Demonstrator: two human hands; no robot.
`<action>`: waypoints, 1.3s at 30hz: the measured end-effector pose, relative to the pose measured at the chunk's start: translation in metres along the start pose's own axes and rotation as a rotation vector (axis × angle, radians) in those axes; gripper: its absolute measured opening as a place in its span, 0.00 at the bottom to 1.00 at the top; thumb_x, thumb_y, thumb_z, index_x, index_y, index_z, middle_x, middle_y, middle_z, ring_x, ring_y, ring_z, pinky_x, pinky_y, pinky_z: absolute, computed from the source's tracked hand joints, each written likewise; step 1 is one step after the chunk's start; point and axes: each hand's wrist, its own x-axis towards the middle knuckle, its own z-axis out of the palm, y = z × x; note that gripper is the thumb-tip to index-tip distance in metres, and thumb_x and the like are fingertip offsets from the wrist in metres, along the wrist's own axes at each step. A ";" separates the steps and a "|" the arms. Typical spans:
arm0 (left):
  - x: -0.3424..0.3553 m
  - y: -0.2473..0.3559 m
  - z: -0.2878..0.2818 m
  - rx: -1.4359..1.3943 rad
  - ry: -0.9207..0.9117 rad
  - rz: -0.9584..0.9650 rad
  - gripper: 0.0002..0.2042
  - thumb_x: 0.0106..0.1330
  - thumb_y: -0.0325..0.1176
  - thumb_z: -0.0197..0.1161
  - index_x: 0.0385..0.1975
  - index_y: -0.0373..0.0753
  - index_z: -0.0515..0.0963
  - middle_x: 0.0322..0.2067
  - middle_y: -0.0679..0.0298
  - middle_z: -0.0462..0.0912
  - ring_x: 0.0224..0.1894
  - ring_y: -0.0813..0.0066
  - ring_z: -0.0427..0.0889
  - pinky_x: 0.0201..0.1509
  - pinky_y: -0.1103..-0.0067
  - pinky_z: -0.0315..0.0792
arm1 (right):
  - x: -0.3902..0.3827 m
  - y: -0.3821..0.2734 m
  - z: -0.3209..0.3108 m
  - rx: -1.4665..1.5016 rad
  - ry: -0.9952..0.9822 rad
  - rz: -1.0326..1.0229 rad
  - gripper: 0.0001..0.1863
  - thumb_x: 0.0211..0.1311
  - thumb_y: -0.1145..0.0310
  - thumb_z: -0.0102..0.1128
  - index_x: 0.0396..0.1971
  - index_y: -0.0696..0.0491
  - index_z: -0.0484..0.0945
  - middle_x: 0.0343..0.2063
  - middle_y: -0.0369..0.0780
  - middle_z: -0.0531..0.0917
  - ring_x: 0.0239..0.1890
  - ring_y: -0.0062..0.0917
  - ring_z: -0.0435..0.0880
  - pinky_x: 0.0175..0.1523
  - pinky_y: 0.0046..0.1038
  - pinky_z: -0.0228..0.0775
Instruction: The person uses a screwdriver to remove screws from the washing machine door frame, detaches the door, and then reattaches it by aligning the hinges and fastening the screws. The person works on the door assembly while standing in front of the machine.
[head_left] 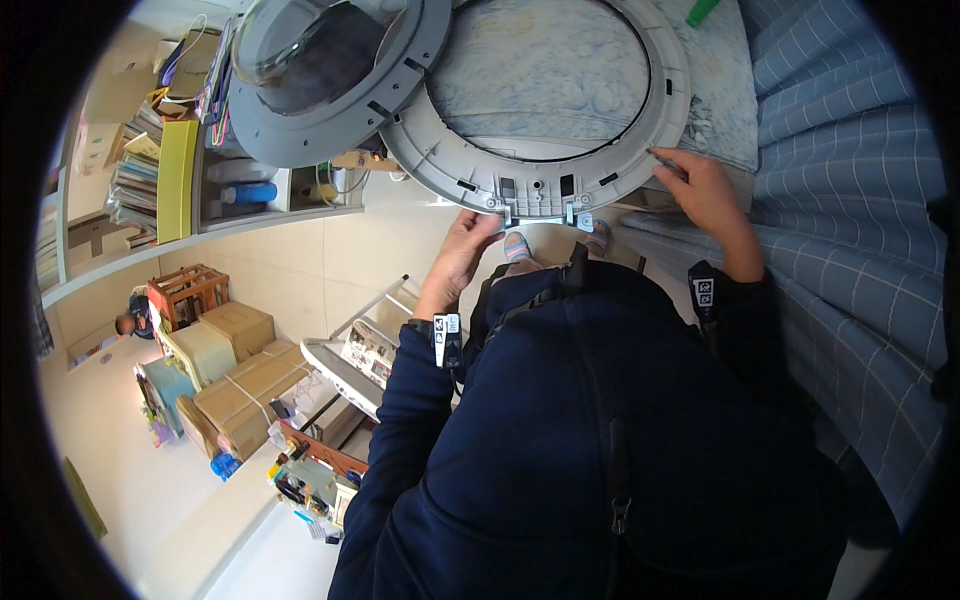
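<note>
While a grey plastic round frame with a clear domed window (335, 80) sits at left, the pale grey plastic ring (420, 163) lies beside it, near edge jutting past the blue-and-white marbled tabletop (725, 105). The left hand (460, 252) has its fingertips by the silvery metal hinge (584, 220) on that edge — whether they grip, I cannot tell. The right hand's (708, 200) thumb and forefinger are close together at the rim (any pinch is unclear). Best to support that overhang and steady the hinge — pressing evenly, never levering.
</note>
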 end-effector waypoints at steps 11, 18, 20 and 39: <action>0.019 0.013 0.002 -0.075 0.148 -0.149 0.12 0.58 0.22 0.61 0.42 0.36 0.73 0.38 0.62 0.81 0.41 0.70 0.79 0.50 0.74 0.74 | 0.004 -0.025 0.060 -0.004 -0.101 -0.207 0.06 0.55 0.68 0.62 0.31 0.54 0.81 0.31 0.39 0.78 0.34 0.35 0.81 0.38 0.35 0.73; 0.017 0.016 0.010 -0.030 0.128 -0.068 0.13 0.60 0.23 0.61 0.44 0.32 0.72 0.39 0.58 0.80 0.43 0.66 0.80 0.55 0.70 0.73 | 0.024 -0.031 0.066 -0.125 -0.209 -0.331 0.05 0.51 0.70 0.62 0.29 0.51 0.80 0.32 0.39 0.79 0.38 0.37 0.81 0.40 0.38 0.73; 0.015 0.016 0.015 -0.036 0.120 -0.013 0.14 0.61 0.22 0.61 0.46 0.32 0.72 0.39 0.58 0.81 0.43 0.66 0.80 0.53 0.70 0.74 | 0.029 -0.033 0.067 -0.166 -0.236 -0.410 0.05 0.49 0.70 0.62 0.28 0.51 0.81 0.30 0.39 0.81 0.37 0.38 0.81 0.40 0.39 0.73; 0.015 0.016 0.019 0.079 0.201 -0.006 0.17 0.61 0.25 0.64 0.50 0.32 0.71 0.41 0.58 0.82 0.41 0.68 0.83 0.47 0.72 0.79 | 0.043 -0.054 0.076 -0.229 -0.358 -0.315 0.06 0.44 0.70 0.66 0.23 0.52 0.79 0.22 0.42 0.81 0.32 0.41 0.82 0.35 0.42 0.71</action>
